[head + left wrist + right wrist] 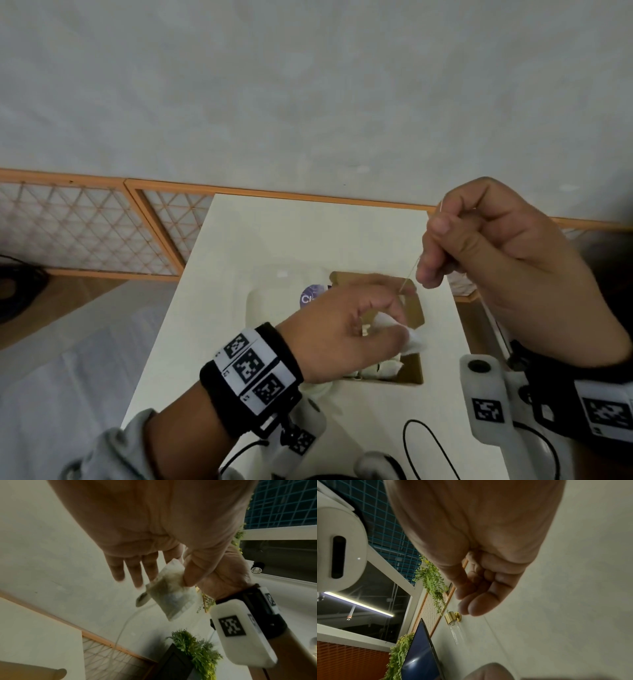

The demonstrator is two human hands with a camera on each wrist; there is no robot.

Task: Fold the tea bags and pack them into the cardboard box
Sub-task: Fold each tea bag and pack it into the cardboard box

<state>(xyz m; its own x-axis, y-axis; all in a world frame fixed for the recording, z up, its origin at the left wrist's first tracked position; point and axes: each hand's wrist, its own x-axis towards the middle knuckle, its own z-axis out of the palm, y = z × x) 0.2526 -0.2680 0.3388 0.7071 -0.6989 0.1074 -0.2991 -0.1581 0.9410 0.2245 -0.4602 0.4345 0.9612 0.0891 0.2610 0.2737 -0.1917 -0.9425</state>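
Note:
My left hand [346, 329] pinches a white tea bag [412, 339] between thumb and forefinger, above the open brown cardboard box [412, 371]. The left wrist view shows that tea bag [171, 595] held at its edge by the thumb, other fingers straight, its string [123, 627] trailing off. My right hand [486, 246] is raised at the right, fingers curled, pinching the thin string [409, 275] that runs taut down to the left hand. In the right wrist view the right hand [477, 588] is curled; the string is not discernible. Folded white tea bags [380, 370] lie inside the box.
The box sits on a white table [274, 240]. A round purple-labelled lid or packet [310, 296] lies just left of the box, partly behind my left hand. A black cable [428, 445] loops on the table's near right. An orange-framed lattice panel [85, 233] stands behind left.

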